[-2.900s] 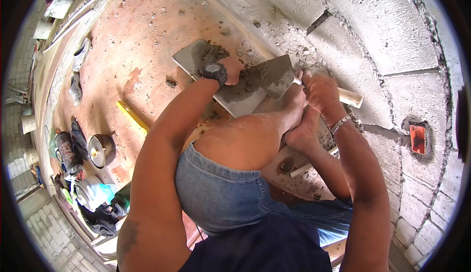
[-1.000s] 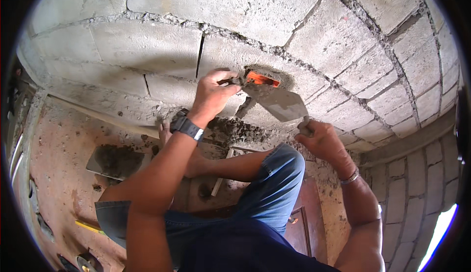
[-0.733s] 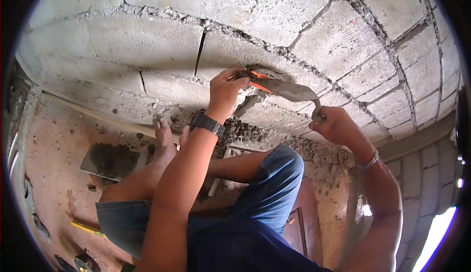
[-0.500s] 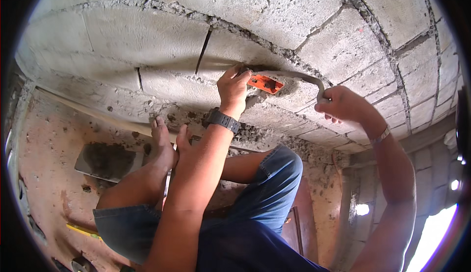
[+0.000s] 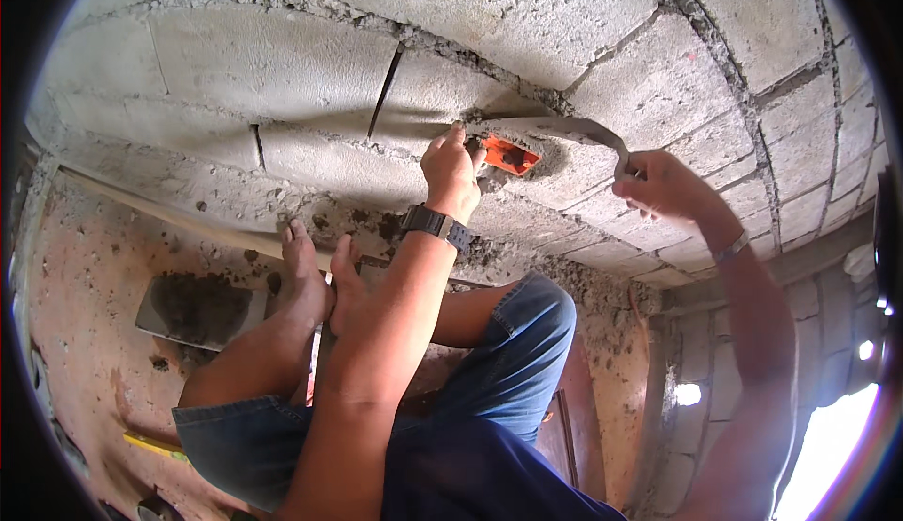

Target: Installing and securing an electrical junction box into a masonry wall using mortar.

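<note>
An orange electrical box (image 5: 511, 155) sits in a rough recess of the block wall, with dark mortar in and around it. My left hand (image 5: 452, 171), wearing a dark watch, is at the box's left end, fingers bent around that edge; part of their grip is hidden. A grey, bent, flat tool like a narrow trowel (image 5: 555, 126) lies across the wall just above the box. My right hand (image 5: 664, 185) is closed around its curved right end. The tool's left tip reaches close to my left fingertips.
The concrete block wall (image 5: 254, 70) has open joints and crumbly mortar. A block with a dark mortar patch (image 5: 202, 309) lies on the floor, left of my bare feet (image 5: 310, 276). A yellow tool (image 5: 155, 444) lies at lower left. A long pale strip (image 5: 179, 211) runs along the wall's foot.
My right hand has moved slightly right and down, turning the tool so more of its flat face shows. My left fingers have shifted a little at the box's left end.
</note>
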`<state>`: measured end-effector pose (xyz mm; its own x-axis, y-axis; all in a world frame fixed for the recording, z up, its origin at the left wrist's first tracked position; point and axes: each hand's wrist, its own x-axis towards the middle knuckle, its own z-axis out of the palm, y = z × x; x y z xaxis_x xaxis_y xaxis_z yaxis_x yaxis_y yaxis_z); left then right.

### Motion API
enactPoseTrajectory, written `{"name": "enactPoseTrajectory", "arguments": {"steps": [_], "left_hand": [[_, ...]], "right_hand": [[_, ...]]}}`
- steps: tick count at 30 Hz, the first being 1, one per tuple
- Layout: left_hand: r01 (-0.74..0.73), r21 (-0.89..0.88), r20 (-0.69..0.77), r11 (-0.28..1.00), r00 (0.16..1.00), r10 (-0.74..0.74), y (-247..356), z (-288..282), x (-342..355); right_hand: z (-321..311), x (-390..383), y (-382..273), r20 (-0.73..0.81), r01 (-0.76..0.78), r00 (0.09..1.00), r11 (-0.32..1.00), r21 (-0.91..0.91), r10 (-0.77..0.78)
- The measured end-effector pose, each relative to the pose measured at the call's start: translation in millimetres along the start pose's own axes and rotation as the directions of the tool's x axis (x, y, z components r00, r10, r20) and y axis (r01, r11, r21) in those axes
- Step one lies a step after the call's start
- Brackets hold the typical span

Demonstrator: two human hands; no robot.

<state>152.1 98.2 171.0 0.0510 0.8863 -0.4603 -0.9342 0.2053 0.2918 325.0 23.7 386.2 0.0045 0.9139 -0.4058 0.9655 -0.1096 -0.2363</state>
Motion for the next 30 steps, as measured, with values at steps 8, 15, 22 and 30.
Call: {"name": "enactPoseTrajectory", "arguments": {"steps": [8, 15, 22, 30], "left_hand": [[0.000, 0.041, 0.069, 0.999, 0.998, -0.003, 1.0, -6.3, 5.3], [-0.033, 0.095, 0.095, 0.995, 0.995, 0.023, -6.9, -18.3, 18.0], [0.047, -0.030, 0.107, 0.998, 0.993, -0.044, -8.5, -37.7, 28.5], [-0.304, 0.388, 0.417, 0.870, 0.900, 0.128, 1.2, -82.3, 31.6]], "right_hand": [[48.9, -22.6, 61.6, -0.217, 0.057, 0.976, 0.982, 0.183, -0.016], [44.3, -32.8, 73.0, -0.104, -0.008, 0.994, 0.969, 0.247, 0.034], [82.5, -18.8, 73.4, -0.023, 0.038, 0.999, 0.929, 0.367, -0.032], [135.8, -27.2, 67.5, -0.263, 0.151, 0.957, 0.983, 0.104, -0.119]]}}
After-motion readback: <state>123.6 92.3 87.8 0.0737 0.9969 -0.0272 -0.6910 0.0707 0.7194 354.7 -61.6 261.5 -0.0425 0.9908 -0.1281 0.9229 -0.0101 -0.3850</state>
